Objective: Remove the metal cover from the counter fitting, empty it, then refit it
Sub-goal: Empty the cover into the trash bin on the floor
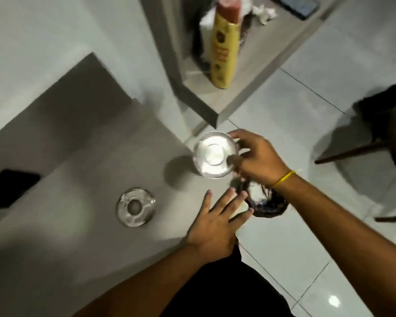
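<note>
Here the right hand (256, 160) pinches the round shiny metal cover (215, 154) above the grey counter's (82, 156) edge; the left hand (217, 223) rests open, fingers spread, beside the round glass fitting (135, 207).

A round, shiny metal cover (216, 154) sits tilted in the right grip (253, 160), lifted clear of the round chrome counter fitting (135, 207) lying open lower left.

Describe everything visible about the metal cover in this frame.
The metal cover is a round, shiny, silvery dish with a raised rim and a flat central disc that glares under the light. It is off the counter fitting, held near the counter's edge by the right hand, fingers on its far rim and thumb on its near side.
</note>
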Motion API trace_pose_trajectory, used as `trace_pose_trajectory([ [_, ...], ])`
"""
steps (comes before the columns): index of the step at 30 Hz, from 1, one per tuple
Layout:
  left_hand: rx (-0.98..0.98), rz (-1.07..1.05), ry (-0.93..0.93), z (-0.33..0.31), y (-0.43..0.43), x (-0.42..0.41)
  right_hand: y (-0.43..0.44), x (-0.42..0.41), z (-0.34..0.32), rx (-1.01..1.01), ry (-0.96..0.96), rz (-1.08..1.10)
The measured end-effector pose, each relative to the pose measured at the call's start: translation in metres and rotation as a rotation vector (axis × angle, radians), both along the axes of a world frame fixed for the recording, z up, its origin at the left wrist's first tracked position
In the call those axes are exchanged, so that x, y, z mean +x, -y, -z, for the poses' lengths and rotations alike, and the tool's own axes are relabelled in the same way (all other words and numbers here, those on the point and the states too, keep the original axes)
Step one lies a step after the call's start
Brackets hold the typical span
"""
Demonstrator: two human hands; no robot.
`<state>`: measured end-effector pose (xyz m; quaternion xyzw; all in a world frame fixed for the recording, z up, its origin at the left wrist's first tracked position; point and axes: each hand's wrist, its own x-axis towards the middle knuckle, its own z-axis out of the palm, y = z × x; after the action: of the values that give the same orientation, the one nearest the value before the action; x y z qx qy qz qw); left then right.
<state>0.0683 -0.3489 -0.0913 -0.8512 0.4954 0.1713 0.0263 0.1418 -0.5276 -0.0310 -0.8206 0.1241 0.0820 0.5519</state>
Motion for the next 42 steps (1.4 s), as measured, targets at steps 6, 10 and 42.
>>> trace_pose_trajectory([
  [6,0.043,-0.053,-0.019,0.014,-0.005,-0.020,0.136,-0.091,0.094,-0.116,-0.146,0.388],
  [10,0.030,-0.078,0.047,0.024,-0.018,-0.023,0.160,-0.135,0.168,-0.377,-0.142,0.339],
  [42,-0.058,-0.074,0.128,0.045,-0.015,-0.024,0.155,-0.128,0.388,-1.207,-0.314,-0.733],
])
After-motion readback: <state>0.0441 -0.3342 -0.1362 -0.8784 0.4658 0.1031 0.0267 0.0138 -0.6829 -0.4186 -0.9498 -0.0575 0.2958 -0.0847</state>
